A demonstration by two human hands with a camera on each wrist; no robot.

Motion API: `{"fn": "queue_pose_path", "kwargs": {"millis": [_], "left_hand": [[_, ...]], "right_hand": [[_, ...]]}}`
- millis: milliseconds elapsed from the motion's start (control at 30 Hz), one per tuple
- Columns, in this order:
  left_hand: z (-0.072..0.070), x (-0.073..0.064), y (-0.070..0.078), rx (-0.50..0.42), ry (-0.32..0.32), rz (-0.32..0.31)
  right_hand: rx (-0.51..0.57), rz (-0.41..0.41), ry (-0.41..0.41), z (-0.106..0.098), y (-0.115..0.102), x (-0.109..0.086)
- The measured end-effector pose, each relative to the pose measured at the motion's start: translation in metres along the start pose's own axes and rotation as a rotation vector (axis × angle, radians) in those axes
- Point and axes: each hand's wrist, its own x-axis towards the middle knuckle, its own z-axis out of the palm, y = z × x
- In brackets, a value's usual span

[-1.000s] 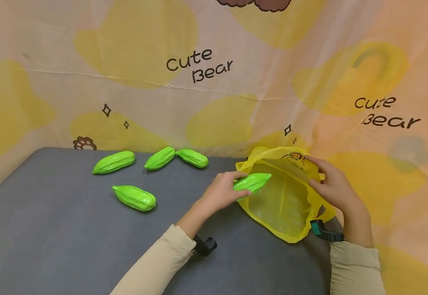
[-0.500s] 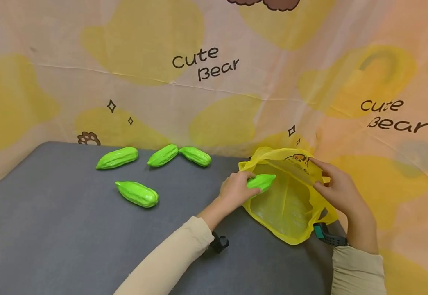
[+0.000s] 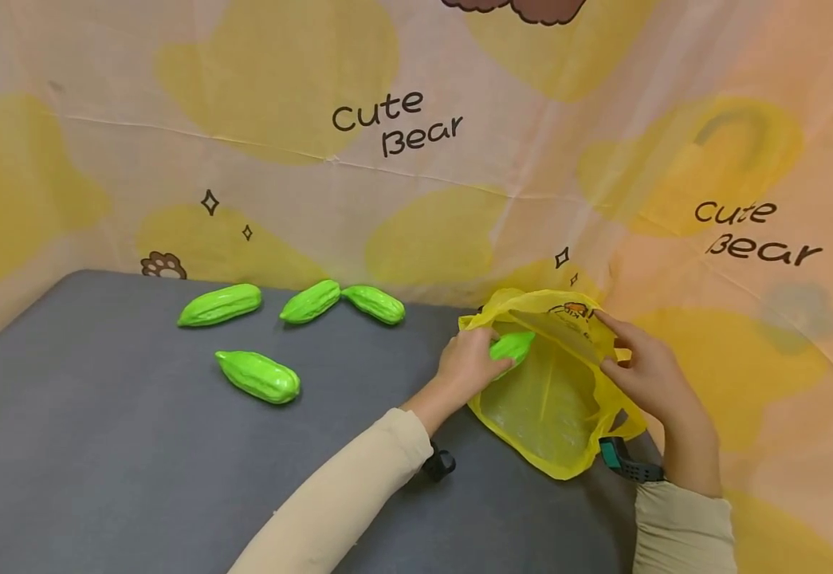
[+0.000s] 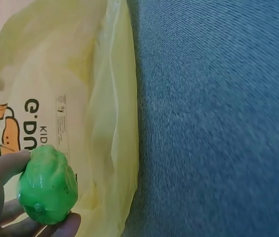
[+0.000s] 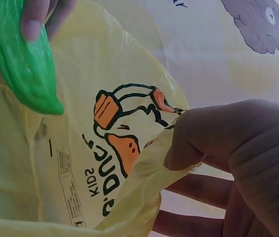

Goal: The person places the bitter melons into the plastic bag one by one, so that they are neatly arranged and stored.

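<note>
My left hand grips a glossy, bright green bitter melon, ridged and pointed at one end. The melon is in the mouth of a thin yellow plastic bag, its tip pointing inward; my fingers hide its rear part. In the left wrist view the blunt end of the bitter melon faces the camera, between thumb and fingers. My right hand pinches the bag's rim at the right and holds the mouth wide. Thumb and fingers of the right hand have the film between them, beside a printed duck.
Several more green bitter melons lie on the dark grey table: one nearer melon, and a row along the back with a left one, a middle one and a right one. A patterned cloth stands behind.
My left hand has moved right with the bitter melon, from the bag's left rim into its mouth. The right hand keeps its hold on the rim. The view has shifted slightly.
</note>
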Motion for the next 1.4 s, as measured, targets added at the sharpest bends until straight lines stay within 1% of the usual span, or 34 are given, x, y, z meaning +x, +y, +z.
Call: {"fn": "queue_pose_path", "kwargs": {"millis": [133,267,400,500,600,767,967,1067,1200,1300,1400], "left_hand": [[0.006,0.006,0.002,0.050,0.030,-0.002],[0.015,0.012,0.003,0.100,0.058,-0.012],[0.024,0.017,0.002,0.115,0.069,-0.026],[0.026,0.019,-0.002,0.119,0.071,-0.032],[0.027,0.021,-0.004,0.120,0.068,-0.041],[0.029,0.022,-0.002,0.106,0.044,-0.068],[0.033,0.024,0.000,0.106,0.031,-0.069],[0.035,0.025,0.000,0.117,0.020,-0.079],[0.038,0.026,-0.001,0.156,0.010,-0.098],[0.040,0.027,-0.001,0.177,0.014,-0.097],[0.041,0.026,0.000,0.165,0.016,-0.084]], "right_hand": [[0.000,0.007,-0.022,0.000,-0.001,0.004],[0.003,0.031,-0.054,0.000,0.000,0.005],[0.002,0.041,-0.085,-0.001,0.002,0.003],[0.017,0.039,-0.095,-0.001,0.003,-0.001],[0.024,0.024,-0.078,-0.002,0.004,-0.003],[0.000,-0.003,-0.021,-0.003,0.004,-0.004],[0.010,-0.033,0.032,-0.003,0.003,-0.004],[0.012,-0.037,0.038,-0.003,0.003,-0.005],[0.005,-0.031,0.034,-0.005,0.003,-0.006],[-0.002,-0.032,0.035,-0.006,0.004,-0.006],[-0.011,-0.037,0.043,-0.007,0.005,-0.008]]}}
